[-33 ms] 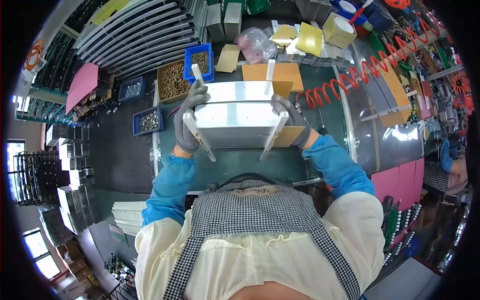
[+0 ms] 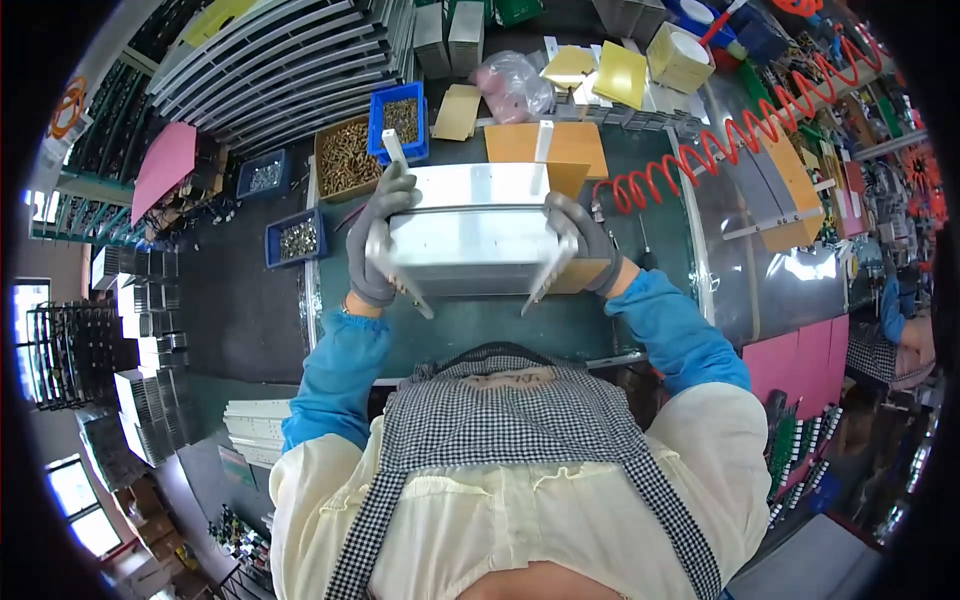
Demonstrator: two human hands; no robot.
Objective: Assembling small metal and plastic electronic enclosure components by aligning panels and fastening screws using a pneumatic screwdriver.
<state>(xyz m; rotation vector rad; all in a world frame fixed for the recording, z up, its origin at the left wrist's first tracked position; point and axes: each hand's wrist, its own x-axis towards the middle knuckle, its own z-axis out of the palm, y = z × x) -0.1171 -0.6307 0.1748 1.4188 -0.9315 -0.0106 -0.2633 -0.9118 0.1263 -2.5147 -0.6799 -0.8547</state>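
**Metal frame held up at both ends**

Nothing has shifted since the earlier frame: the frame and both hands sit as they did.

Beyond the left fingers, a small blue bin of screws (image 2: pixel 297 238) lies to their outer side, and a brown tray of brass parts (image 2: pixel 345 158) and a blue bin (image 2: pixel 402 120) lie above them. The left hand (image 2: pixel 375 240), in a grey glove, is clamped on the left end of the metal frame (image 2: pixel 472 232), fingers wrapped over its edge. The frame spans between both hands, above the green bench (image 2: pixel 480 325), its legs (image 2: pixel 540 280) pointing toward the person. The right hand (image 2: pixel 583 238) grips the right end likewise. Past the right fingers runs a red coiled hose (image 2: pixel 720 140).
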